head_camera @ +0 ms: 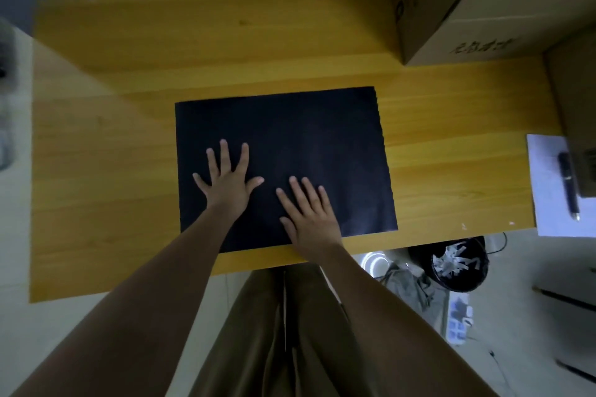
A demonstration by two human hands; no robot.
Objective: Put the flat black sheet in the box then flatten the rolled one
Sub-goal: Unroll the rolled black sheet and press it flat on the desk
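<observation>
A black sheet (300,138) lies flat on the yellow wooden table (129,155), near its front edge. My left hand (227,182) rests palm down on the sheet's left part with fingers spread. My right hand (311,214) lies palm down on the sheet's lower middle, fingers slightly apart. Neither hand holds anything. A large cardboard box (477,3) stands at the table's back right corner. No rolled sheet is in view.
A white paper (554,203) with a black pen (569,185) lies at the table's right edge, beside another cardboard box (577,100). Below the table on the floor stand a black bin (458,264) with paper shreds and a power strip (459,319).
</observation>
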